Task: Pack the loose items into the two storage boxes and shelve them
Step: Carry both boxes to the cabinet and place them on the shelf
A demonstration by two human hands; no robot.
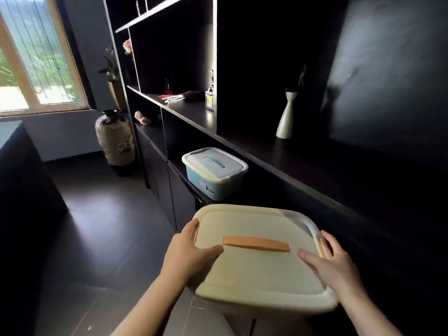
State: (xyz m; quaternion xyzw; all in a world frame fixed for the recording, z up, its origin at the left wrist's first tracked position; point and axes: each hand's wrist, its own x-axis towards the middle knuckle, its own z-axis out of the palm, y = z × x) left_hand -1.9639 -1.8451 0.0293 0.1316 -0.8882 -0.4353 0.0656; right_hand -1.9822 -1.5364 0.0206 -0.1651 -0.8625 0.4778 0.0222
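Shelving step: left hand (191, 255) and right hand (332, 260) clasp the cream box (261, 270) by its sides; blue box (215, 173) sits shelved at 12 o'clock; next, slide cream beside it

Two storage boxes — cream box (261, 270), blue box (215, 173) — two vases.

Daylight enters through a wood-framed window (36, 57) at left. Dark tiled floor (97, 226) runs beside a black shelving unit (189, 112); a patterned floor vase (115, 139) stands near it.
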